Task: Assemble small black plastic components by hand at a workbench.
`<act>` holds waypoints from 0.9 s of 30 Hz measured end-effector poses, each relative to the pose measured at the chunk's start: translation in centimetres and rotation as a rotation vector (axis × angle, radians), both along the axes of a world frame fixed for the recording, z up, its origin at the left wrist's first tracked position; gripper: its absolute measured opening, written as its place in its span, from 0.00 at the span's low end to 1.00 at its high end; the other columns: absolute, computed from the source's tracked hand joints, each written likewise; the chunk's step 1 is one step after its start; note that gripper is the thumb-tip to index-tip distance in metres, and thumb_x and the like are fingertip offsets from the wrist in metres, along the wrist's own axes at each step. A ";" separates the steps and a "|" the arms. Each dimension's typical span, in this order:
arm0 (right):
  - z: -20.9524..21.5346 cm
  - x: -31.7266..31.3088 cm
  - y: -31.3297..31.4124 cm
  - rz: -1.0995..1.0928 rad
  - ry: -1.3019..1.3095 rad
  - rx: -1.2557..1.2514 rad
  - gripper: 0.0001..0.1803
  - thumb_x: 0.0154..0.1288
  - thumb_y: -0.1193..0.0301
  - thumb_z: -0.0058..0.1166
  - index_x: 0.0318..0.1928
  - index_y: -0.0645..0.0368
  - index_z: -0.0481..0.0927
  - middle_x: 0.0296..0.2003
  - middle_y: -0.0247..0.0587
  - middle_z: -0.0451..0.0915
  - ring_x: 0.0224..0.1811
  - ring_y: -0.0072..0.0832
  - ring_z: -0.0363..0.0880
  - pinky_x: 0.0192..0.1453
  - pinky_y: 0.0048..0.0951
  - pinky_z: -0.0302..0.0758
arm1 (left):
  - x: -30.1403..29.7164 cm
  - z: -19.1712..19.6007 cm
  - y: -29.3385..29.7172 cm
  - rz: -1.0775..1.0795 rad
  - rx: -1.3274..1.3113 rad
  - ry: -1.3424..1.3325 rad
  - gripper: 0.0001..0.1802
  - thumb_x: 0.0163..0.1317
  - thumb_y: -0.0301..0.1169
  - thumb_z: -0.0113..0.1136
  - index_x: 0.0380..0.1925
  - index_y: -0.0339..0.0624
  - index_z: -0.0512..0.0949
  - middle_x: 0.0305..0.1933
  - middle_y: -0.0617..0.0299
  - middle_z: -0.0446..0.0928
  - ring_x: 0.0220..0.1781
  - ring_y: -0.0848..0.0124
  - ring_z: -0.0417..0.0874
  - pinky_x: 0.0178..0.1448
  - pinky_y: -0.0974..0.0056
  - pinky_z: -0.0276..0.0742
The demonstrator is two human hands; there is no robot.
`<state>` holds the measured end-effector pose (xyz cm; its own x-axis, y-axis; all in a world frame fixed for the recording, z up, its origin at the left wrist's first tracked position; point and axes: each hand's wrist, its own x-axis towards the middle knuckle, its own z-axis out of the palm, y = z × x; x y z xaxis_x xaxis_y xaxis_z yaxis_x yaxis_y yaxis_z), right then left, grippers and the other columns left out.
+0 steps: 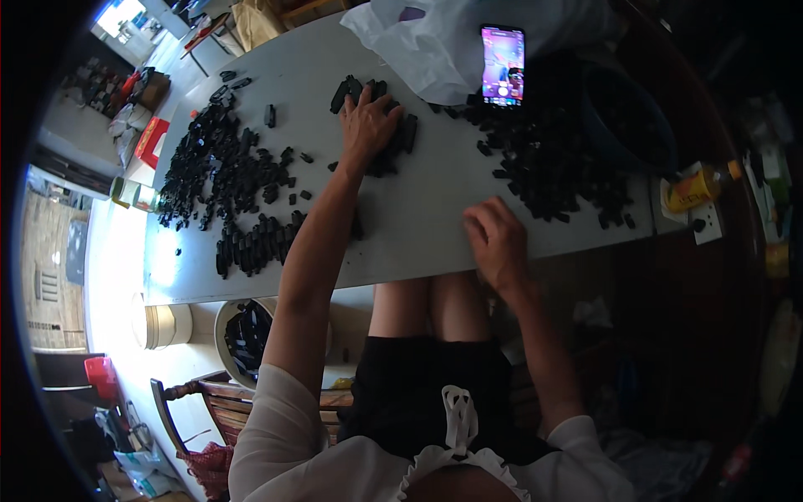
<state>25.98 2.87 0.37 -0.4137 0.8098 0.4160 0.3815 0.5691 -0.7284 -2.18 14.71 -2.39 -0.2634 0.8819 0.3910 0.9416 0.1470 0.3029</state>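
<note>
My left hand (368, 125) reaches out over a small group of black plastic pieces (385, 161) in the middle of the table, fingers spread and resting on them. A longer black piece (409, 134) lies just right of that hand. Near the table's front edge is my right hand (499, 243), its fingers curled in against the thumb; whatever they may hold is hidden. To its upper right spreads a big heap of small black parts (544, 163). Left of my left forearm, black pieces stand side by side in a row (258, 243), with a loose pile (209, 159) behind them.
A lit phone (503, 65) stands at the back by a white plastic bag (418, 50). Right of it are a dark blue basin (631, 117) and a yellow-labelled bottle (698, 188). Below the table edge, a bucket (224, 335) holds black parts beside a wooden chair (226, 406).
</note>
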 end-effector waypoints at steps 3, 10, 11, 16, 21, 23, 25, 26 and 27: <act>0.8 0.7 2.6 -0.089 -0.137 0.004 0.07 0.58 0.79 0.58 0.38 0.62 0.78 0.37 0.44 0.75 0.39 0.42 0.79 0.43 0.38 0.77 | 0.3 -0.4 -0.1 -0.083 -0.018 -0.009 0.25 0.63 0.53 0.51 0.55 0.55 0.78 0.71 0.52 0.63 0.70 0.33 0.56 0.71 0.37 0.51; 1.0 -1.8 9.9 -0.272 -0.471 0.243 0.05 0.57 0.77 0.60 0.35 0.63 0.79 0.38 0.43 0.76 0.41 0.41 0.79 0.41 0.39 0.78 | 3.5 2.1 -1.8 -0.288 -0.054 -0.156 0.20 0.68 0.40 0.46 0.58 0.58 0.75 0.69 0.58 0.65 0.72 0.40 0.57 0.69 0.28 0.45; 0.8 -2.3 10.2 -0.304 -0.572 0.294 0.05 0.57 0.77 0.59 0.33 0.64 0.78 0.38 0.44 0.75 0.42 0.41 0.79 0.41 0.40 0.78 | 3.2 2.5 -1.9 -0.284 0.055 -0.030 0.18 0.65 0.38 0.50 0.54 0.56 0.78 0.64 0.57 0.68 0.68 0.43 0.61 0.67 0.33 0.51; -0.1 -2.9 10.3 -0.267 -0.659 0.392 0.05 0.53 0.79 0.56 0.33 0.64 0.79 0.39 0.48 0.75 0.45 0.41 0.77 0.39 0.37 0.80 | 6.5 4.7 -3.7 -0.245 0.114 0.031 0.11 0.54 0.34 0.62 0.37 0.44 0.82 0.44 0.53 0.75 0.52 0.52 0.72 0.54 0.49 0.67; 0.3 -3.0 8.2 -0.225 -0.685 0.437 0.05 0.53 0.78 0.56 0.33 0.61 0.80 0.40 0.47 0.76 0.47 0.39 0.76 0.46 0.37 0.76 | 10.1 3.4 -4.9 -0.214 0.204 0.236 0.07 0.46 0.31 0.63 0.24 0.40 0.77 0.35 0.54 0.72 0.43 0.57 0.72 0.43 0.57 0.66; 0.3 -2.3 7.1 -0.231 -0.654 0.450 0.03 0.54 0.78 0.55 0.31 0.61 0.78 0.38 0.46 0.76 0.45 0.39 0.75 0.48 0.37 0.74 | 10.8 3.0 -5.1 -0.165 0.155 0.255 0.04 0.45 0.26 0.59 0.24 0.41 0.75 0.34 0.55 0.71 0.42 0.59 0.72 0.41 0.59 0.66; 0.6 -1.1 5.8 -0.204 -0.463 0.446 0.05 0.54 0.81 0.54 0.32 0.62 0.75 0.34 0.44 0.74 0.42 0.39 0.74 0.42 0.37 0.74 | 11.2 2.7 -5.5 -0.185 0.163 0.257 0.05 0.46 0.24 0.58 0.25 0.40 0.74 0.34 0.55 0.71 0.41 0.59 0.72 0.41 0.59 0.66; 0.6 -0.6 5.1 -0.207 -0.464 0.446 0.05 0.54 0.81 0.54 0.32 0.62 0.75 0.34 0.44 0.74 0.42 0.39 0.74 0.42 0.37 0.74 | 11.5 2.5 -5.7 -0.202 0.169 0.264 0.06 0.46 0.23 0.57 0.27 0.40 0.74 0.33 0.55 0.71 0.41 0.59 0.73 0.41 0.59 0.67; 0.6 -0.1 4.4 -0.178 -0.400 0.387 0.07 0.54 0.81 0.56 0.34 0.62 0.74 0.34 0.44 0.74 0.41 0.40 0.75 0.41 0.37 0.73 | 11.7 2.4 -6.0 -0.203 0.170 0.264 0.06 0.46 0.23 0.57 0.27 0.40 0.74 0.33 0.55 0.71 0.41 0.59 0.73 0.41 0.59 0.67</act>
